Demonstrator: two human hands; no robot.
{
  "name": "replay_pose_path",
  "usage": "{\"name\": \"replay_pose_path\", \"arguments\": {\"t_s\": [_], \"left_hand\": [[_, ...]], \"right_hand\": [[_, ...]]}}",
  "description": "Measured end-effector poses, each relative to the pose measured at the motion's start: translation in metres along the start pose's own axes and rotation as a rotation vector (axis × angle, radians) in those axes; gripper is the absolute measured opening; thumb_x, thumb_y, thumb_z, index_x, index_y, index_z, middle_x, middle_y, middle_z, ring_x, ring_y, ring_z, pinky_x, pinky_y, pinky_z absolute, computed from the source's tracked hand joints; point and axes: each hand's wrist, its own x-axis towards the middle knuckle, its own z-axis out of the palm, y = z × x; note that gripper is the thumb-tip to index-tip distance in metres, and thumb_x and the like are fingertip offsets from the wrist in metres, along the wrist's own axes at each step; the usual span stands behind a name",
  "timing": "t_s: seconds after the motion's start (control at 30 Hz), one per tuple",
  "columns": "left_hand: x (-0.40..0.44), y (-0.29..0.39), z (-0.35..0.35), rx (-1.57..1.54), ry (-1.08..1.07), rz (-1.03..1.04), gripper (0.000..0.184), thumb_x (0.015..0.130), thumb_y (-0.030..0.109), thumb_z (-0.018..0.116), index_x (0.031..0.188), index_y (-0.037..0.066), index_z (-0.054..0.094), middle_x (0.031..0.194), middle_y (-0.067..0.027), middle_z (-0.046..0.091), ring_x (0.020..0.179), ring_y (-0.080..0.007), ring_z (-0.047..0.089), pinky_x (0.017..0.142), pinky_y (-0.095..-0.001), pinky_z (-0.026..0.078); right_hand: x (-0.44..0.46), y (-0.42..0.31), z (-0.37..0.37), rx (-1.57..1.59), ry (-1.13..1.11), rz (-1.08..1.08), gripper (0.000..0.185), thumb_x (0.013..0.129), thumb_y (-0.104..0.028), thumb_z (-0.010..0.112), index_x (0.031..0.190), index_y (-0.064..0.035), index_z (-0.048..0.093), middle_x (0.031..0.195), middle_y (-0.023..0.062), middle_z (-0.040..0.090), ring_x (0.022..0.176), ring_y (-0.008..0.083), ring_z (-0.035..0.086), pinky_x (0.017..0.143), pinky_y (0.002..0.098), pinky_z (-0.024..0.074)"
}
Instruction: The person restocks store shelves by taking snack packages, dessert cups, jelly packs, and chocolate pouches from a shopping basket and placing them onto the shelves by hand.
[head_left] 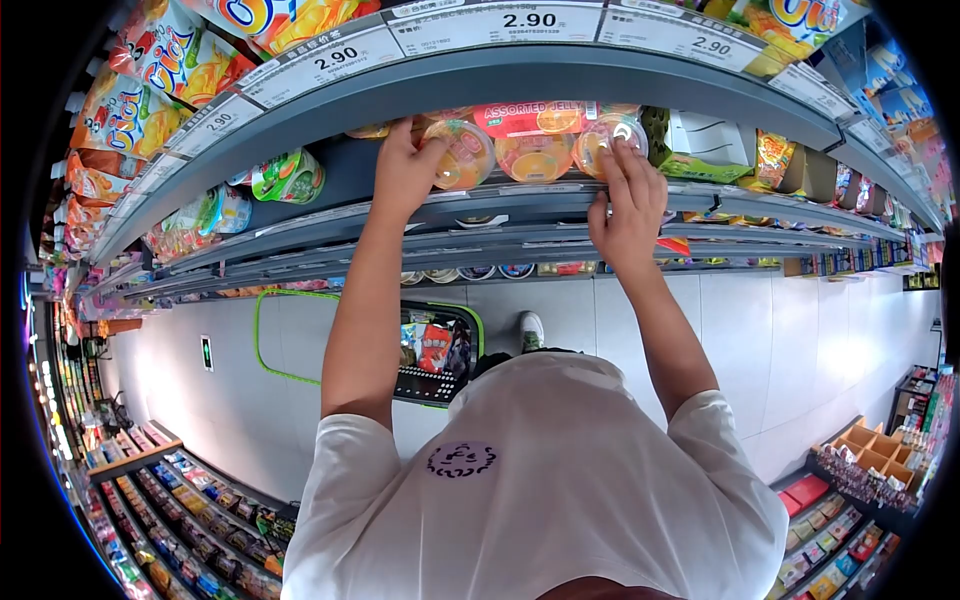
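An assorted jelly pack (535, 118) with a red label and round, clear-lidded cups of orange jelly sits at the front of a grey shelf. My left hand (405, 168) grips its left end, thumb against the left cup (460, 153); the other fingertips are partly hidden beyond it. At the opposite end my right hand (632, 195) holds the right cup (598, 145), fingers over its lid and side, thumb lower down. A middle cup (535, 158) shows between my hands. More jelly cups are partly visible behind the label.
Above is a shelf edge with price tags (500, 30) and bagged snacks (195, 55). A green carton (705, 145) stands right of the jelly; a green-lidded tub (288, 177) lies left. On the floor (650, 310), a black basket (425, 385) with green rim holds packaged snacks.
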Motion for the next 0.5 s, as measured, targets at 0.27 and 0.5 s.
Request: {"name": "replay_pose_path", "arguments": {"t_s": [0.27, 0.5], "left_hand": [[0.001, -0.003, -0.008, 0.059, -0.099, 0.006, 0.042, 0.088, 0.006, 0.053, 0.128, -0.004, 0.044, 0.119, -0.0122, 0.057, 0.106, -0.0178, 0.056, 0.09, -0.0278, 0.043], [-0.082, 0.016, -0.033, 0.154, 0.007, 0.232, 0.044, 0.089, -0.003, 0.049, 0.133, 0.001, 0.043, 0.126, -0.0139, 0.055, 0.118, -0.0226, 0.053, 0.097, -0.0295, 0.04]], "right_hand": [[0.002, -0.004, -0.003, 0.0, 0.0, 0.02, 0.05, 0.069, -0.001, 0.054, 0.118, -0.0042, 0.056, 0.124, 0.0117, 0.054, 0.111, 0.031, 0.05, 0.094, 0.043, 0.0365], [0.007, -0.018, -0.015, 0.003, -0.008, 0.021, 0.046, 0.069, -0.001, 0.055, 0.115, -0.0057, 0.057, 0.119, 0.0128, 0.055, 0.109, 0.0323, 0.051, 0.093, 0.0435, 0.0389]]}}
